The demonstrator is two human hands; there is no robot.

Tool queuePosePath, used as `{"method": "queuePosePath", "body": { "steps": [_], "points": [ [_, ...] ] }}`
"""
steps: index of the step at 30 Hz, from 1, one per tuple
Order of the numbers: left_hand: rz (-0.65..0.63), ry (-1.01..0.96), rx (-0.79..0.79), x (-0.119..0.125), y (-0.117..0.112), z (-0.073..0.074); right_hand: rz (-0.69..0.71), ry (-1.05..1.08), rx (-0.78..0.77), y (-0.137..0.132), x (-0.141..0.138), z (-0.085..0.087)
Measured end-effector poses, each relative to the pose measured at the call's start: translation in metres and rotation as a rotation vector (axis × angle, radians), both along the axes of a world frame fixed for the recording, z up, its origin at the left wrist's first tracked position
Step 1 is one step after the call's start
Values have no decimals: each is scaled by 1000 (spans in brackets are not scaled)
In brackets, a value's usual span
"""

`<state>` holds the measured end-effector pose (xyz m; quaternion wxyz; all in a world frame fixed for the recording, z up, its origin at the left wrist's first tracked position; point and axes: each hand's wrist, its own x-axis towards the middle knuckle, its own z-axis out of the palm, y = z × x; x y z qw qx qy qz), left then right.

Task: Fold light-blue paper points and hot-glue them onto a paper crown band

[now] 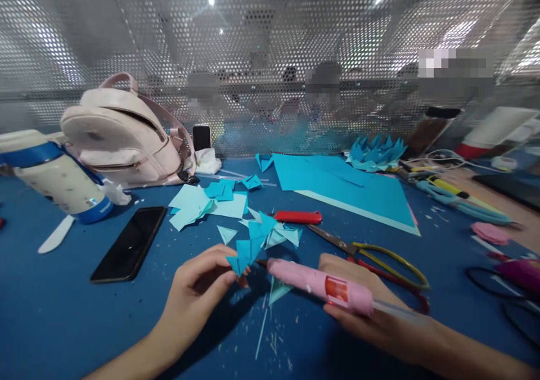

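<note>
Between the thumb and fingers of my left hand (202,284) is a small folded piece of blue paper (241,261). My right hand (363,295) grips a pink hot glue gun (304,279), with a clear glue stick (400,311) poking out of its back end. The gun's dark nozzle points left, close to the folded paper; whether they touch I cannot tell. Just beyond my hands lie more folded blue paper pieces (261,228) and pale blue paper squares (189,206). A light blue triangle (278,290) lies under the gun.
Scissors (350,248) and a red utility knife (297,217) lie past my right hand. Blue paper sheets (337,180) and a spiky blue paper piece (375,154) sit farther back. On the left are a phone (129,245), a bottle (50,172) and a pink backpack (122,138).
</note>
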<state>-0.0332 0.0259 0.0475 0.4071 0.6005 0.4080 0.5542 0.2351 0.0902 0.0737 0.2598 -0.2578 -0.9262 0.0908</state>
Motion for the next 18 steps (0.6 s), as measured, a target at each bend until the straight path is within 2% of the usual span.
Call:
{"method": "queuePosePath", "body": {
  "steps": [3,7,12,18],
  "points": [
    [1,9,-6,0,0,0,80,37,-88,0,2,2],
    [18,6,-11,0,1,0,47,54,-137,1,6,-2],
    [19,-6,-4,2,2,0,44,80,-138,2,8,-10],
    [26,-8,-9,2,3,0,51,57,-149,1,4,-5]
  ]
}}
